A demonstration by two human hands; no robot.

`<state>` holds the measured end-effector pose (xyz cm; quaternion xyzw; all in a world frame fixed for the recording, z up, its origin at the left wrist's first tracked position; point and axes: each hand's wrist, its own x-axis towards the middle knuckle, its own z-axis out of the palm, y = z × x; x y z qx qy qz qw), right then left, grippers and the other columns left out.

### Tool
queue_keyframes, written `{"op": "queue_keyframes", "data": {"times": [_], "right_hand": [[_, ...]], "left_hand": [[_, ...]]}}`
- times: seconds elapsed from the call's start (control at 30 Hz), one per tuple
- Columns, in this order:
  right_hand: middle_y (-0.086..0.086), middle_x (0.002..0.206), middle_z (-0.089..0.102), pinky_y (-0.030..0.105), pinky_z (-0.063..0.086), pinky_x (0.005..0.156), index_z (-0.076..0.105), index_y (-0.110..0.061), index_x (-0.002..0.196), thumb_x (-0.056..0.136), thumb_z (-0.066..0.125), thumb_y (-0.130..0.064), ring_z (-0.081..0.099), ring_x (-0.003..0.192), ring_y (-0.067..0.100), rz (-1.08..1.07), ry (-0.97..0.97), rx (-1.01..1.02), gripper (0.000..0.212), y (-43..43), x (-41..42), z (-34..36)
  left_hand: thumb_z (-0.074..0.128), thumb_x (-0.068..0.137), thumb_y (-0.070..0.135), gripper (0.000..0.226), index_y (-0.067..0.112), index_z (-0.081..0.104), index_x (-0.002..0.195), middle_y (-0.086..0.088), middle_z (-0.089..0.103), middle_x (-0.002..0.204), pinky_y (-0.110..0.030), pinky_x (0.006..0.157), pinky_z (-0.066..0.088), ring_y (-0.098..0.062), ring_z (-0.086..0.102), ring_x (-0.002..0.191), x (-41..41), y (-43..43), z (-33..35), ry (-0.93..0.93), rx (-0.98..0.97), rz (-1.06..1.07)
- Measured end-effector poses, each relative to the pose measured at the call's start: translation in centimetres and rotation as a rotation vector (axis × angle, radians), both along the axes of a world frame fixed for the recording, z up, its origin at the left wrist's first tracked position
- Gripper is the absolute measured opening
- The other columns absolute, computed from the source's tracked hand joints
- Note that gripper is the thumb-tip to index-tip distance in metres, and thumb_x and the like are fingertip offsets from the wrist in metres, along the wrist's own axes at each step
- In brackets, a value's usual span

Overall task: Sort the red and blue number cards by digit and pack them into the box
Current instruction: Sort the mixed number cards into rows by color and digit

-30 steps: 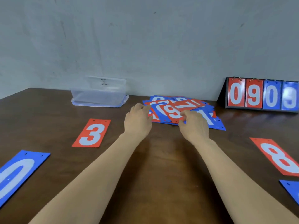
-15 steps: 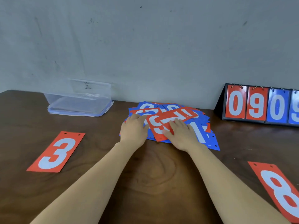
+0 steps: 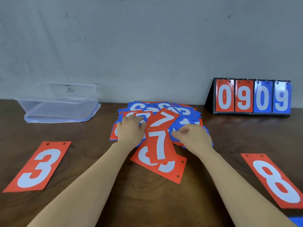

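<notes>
A loose pile of red and blue number cards [image 3: 185, 115] lies in the middle of the dark wooden worktop [image 3: 147, 203], toward the far side by the grey wall [image 3: 147, 46]. The left hand [image 3: 131, 131] rests palm down on the left part of the pile, its fingers laid fairly straight over the cards. The right hand [image 3: 195, 138] sits on the right part of the pile with fingers curled and fingertips pointing left toward a red 7 card [image 3: 159, 145]. Whether it pinches a card edge, I cannot tell.

That red 7 card lies between the two hands on the near edge of the pile. It overlaps a larger-looking red card [image 3: 170, 169] that sticks out toward the near side, its white digit partly hidden. A second red 7 card [image 3: 164, 120] lies tilted just beyond it, on top of the pile.

Apart from the pile, a red 3 card [image 3: 38, 167] lies flat on the near left, and a red 8 card [image 3: 277, 181] lies flat on the near right. A corner of a blue card [image 3: 297, 222] shows at the near right edge of the view.

The clear plastic box [image 3: 60, 110] stands open at the far left, against the wall and well apart from the pile. At the far right stands a flip scoreboard [image 3: 252, 97] showing 0 9 in red and 0 9 in blue.
</notes>
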<state>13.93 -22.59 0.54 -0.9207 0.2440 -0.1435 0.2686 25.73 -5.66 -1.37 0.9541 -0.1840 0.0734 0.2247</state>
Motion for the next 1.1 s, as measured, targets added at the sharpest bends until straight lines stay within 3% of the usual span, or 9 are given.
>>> {"op": "queue_keyframes", "data": {"times": [0.07,0.2,0.4,0.47,0.53,0.67,0.8,0.97,1.1], "right_hand": [[-0.004,0.105,0.064,0.042,0.043,0.096,0.064,-0.020,0.099,0.064,0.061,-0.081,0.053,0.106,0.019,0.044,0.197,-0.081,0.070,0.7,0.2,-0.1],[0.003,0.130,0.050,0.050,0.026,0.109,0.051,-0.019,0.125,0.054,0.052,-0.092,0.038,0.129,0.026,0.042,0.360,-0.287,0.102,2.7,0.8,-0.3],[-0.001,0.117,0.056,0.048,0.027,0.106,0.061,-0.024,0.104,0.073,0.065,-0.070,0.041,0.124,0.024,0.028,0.413,-0.160,0.055,2.5,1.7,0.0],[-0.005,0.098,0.060,0.046,0.029,0.101,0.059,-0.027,0.078,0.079,0.068,-0.057,0.050,0.113,0.020,0.014,0.367,-0.100,0.031,2.2,1.5,0.0],[-0.005,0.082,0.058,0.042,0.032,0.097,0.055,-0.024,0.069,0.085,0.067,-0.045,0.056,0.093,0.016,-0.009,0.281,-0.024,0.029,1.5,1.2,-0.3],[0.008,0.079,0.066,0.040,0.053,0.078,0.066,-0.006,0.080,0.090,0.065,-0.026,0.063,0.079,0.026,-0.118,-0.089,0.392,0.022,-0.7,-0.2,-0.4],[-0.006,0.077,0.056,0.021,0.039,0.053,0.057,-0.014,0.093,0.097,0.057,-0.022,0.052,0.067,0.005,-0.425,-0.484,0.862,0.009,-2.4,-1.3,1.5],[-0.006,0.076,0.054,0.021,0.039,0.053,0.055,-0.017,0.085,0.097,0.056,-0.022,0.050,0.065,0.006,-0.391,-0.503,0.993,0.014,-2.0,-0.9,2.6],[-0.002,0.083,0.066,0.024,0.047,0.063,0.061,-0.021,0.077,0.094,0.061,-0.021,0.060,0.070,0.011,-0.221,-0.477,1.032,0.017,0.9,1.1,2.7]], "left_hand": [[0.043,0.102,0.040,0.042,0.024,0.051,0.140,-0.001,0.050,0.144,-0.045,0.112,0.025,-0.023,0.039,0.135,0.5,-0.8,0.4,-0.009,0.000,-0.020],[0.049,0.094,0.056,0.053,0.025,0.053,0.137,-0.001,0.058,0.134,-0.046,0.110,0.028,-0.023,0.047,0.128,1.8,-3.1,0.9,0.044,0.051,-0.053],[0.063,0.075,0.073,0.080,0.027,0.049,0.139,-0.005,0.049,0.140,-0.049,0.112,0.026,-0.029,0.038,0.135,3.1,-4.7,1.5,0.199,0.148,-0.037],[0.068,0.074,0.069,0.077,0.028,0.050,0.137,-0.003,0.051,0.139,-0.048,0.112,0.027,-0.028,0.041,0.133,3.7,-4.7,1.6,0.254,0.090,-0.038],[0.070,0.076,0.064,0.068,0.029,0.055,0.132,0.000,0.056,0.134,-0.045,0.110,0.033,-0.026,0.047,0.128,4.3,-4.4,1.3,0.291,0.019,-0.040],[0.074,0.080,0.050,0.047,0.025,0.062,0.118,0.005,0.063,0.116,-0.044,0.104,0.042,-0.020,0.058,0.113,4.6,-3.6,1.1,0.342,-0.154,-0.039],[0.076,0.083,0.033,0.024,0.025,0.058,0.097,0.005,0.063,0.096,-0.046,0.101,0.045,-0.021,0.063,0.103,4.2,-3.3,1.4,0.343,-0.282,-0.013],[0.067,0.090,0.015,0.015,0.014,0.056,0.100,-0.009,0.068,0.104,-0.026,0.071,0.053,-0.025,0.066,0.095,3.8,-2.3,2.1,0.436,-0.678,-0.021],[0.064,0.092,0.014,0.026,0.009,0.060,0.118,-0.012,0.067,0.116,-0.046,0.093,0.055,-0.029,0.067,0.103,2.4,-1.2,2.9,0.602,-0.872,-0.050]]}}
